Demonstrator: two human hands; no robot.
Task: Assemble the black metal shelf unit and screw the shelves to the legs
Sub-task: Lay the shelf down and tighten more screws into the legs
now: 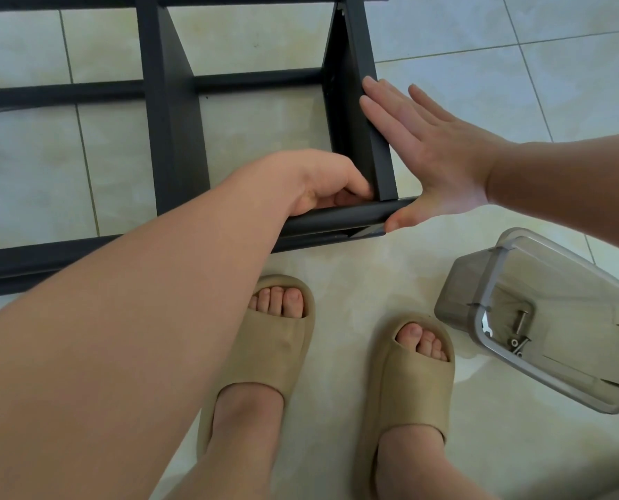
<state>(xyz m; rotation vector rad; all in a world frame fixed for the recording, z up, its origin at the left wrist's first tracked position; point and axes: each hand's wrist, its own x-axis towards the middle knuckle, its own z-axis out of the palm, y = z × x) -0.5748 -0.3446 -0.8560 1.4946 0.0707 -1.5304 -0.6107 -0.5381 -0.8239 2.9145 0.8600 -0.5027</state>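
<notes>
The black metal shelf unit [171, 113] lies on its side on the tiled floor, with long legs running left to right and shelf panels standing across them. My left hand [322, 185] curls its fingers inside the corner where the end shelf [358, 113] meets the near leg [337, 218]; whether it holds a small part there is hidden. My right hand [423, 153] presses flat with straight fingers against the outer face of that end shelf, its thumb touching the end of the near leg.
A grey translucent plastic box [481, 294] lies tilted on the floor at the right, holding a few screws [519, 337] and a small wrench. My feet in beige slippers [264, 355] stand just in front of the frame.
</notes>
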